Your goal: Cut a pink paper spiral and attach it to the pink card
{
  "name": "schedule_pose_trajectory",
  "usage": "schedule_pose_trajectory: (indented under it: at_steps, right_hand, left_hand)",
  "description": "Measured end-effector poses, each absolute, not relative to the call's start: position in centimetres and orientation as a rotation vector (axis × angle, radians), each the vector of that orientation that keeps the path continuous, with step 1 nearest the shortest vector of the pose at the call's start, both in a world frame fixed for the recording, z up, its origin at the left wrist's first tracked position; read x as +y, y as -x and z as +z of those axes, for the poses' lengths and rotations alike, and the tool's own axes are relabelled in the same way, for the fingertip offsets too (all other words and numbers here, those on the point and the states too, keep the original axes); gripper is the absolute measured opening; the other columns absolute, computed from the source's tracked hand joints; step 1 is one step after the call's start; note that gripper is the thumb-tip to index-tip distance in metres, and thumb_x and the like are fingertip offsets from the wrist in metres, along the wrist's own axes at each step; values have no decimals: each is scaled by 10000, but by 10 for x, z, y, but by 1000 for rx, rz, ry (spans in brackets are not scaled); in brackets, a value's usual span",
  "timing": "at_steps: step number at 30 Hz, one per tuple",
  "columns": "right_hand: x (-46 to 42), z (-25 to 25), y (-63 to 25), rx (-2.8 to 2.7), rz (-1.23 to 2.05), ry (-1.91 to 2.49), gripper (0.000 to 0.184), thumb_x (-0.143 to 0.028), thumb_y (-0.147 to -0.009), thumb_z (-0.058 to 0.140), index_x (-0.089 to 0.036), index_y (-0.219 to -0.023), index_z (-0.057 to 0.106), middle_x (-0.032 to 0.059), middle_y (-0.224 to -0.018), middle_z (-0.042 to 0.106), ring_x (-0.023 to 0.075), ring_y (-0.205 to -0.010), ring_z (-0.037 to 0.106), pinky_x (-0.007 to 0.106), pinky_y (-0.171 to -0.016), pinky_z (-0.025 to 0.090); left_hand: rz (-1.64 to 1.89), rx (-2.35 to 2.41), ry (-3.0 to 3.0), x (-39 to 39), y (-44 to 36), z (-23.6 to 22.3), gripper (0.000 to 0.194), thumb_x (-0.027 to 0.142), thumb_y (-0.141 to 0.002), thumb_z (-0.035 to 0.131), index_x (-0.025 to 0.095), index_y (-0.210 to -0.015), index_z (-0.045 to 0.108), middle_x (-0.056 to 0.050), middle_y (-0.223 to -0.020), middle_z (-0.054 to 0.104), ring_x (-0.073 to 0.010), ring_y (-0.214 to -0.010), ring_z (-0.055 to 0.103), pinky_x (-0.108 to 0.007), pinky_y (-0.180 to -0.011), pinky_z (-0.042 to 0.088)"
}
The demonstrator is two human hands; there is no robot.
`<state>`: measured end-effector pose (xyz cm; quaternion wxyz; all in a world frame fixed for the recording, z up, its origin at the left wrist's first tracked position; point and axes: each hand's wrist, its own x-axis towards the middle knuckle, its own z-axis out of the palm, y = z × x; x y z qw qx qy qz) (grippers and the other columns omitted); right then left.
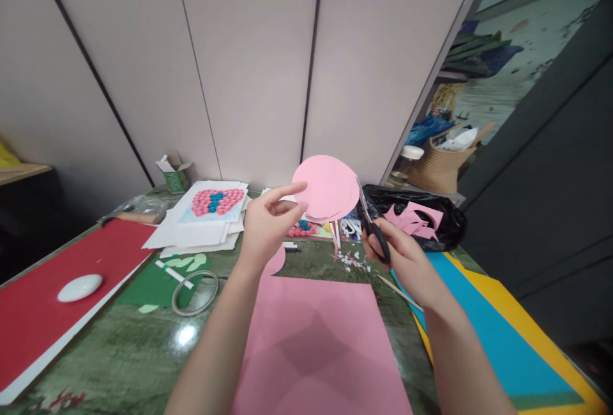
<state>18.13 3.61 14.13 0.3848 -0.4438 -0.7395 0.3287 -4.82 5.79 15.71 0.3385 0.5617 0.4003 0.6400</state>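
Between thumb and fingers, my left hand (272, 223) pinches a round piece of pink paper (328, 185) by its left edge, raised above the table. The piece looks layered along its lower right rim. My right hand (400, 252) grips black-handled scissors (376, 233), whose blades point up at the right edge of the circle. Whether the blades are closed on paper I cannot tell. Below my hands lies a large pink sheet (316, 338). Part of another pink round (275, 262) shows behind my left wrist.
Pink offcuts (416, 220) lie on a black plastic bag (450, 230). At left are white sheets with a heart picture (218, 202), a tape ring (195, 294), a marker (173, 274), a red sheet (110, 262) and a white oval object (80, 288). Blue sheets (498, 338) lie right.
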Motion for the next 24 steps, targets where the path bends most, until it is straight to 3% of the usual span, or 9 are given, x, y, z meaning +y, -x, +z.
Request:
schedule_pose_trajectory:
  at_steps: [12, 19, 24]
  right_hand:
    - [36, 140, -183, -1892, 863, 1175, 164, -193, -909, 366, -209, -762, 435, -47, -633, 422, 95, -545, 323, 230, -501, 251]
    - [33, 145, -180, -1890, 864, 1133, 203, -214, -928, 347, -206, -748, 440, -42, -650, 428, 100, -568, 338, 227, -524, 274]
    - [33, 147, -180, -1886, 873, 1131, 198, -212, -933, 342, -210, -764, 445, -42, -668, 443, 100, -576, 357, 226, -529, 283]
  left_hand:
    - [1720, 1016, -1478, 59, 48, 158, 349, 212, -692, 679, 196, -1040, 679, -13, -655, 619, -104, -582, 507, -232, -530, 438]
    - [1650, 996, -1499, 57, 50, 161, 341, 198, -703, 672, 205, -1044, 678, 37, -530, 490, -73, -508, 405, -200, -468, 354]
    - [1634, 962, -1517, 56, 50, 161, 335, 197, -708, 670, 214, -1042, 678, 39, -520, 472, -79, -511, 414, -205, -469, 349]
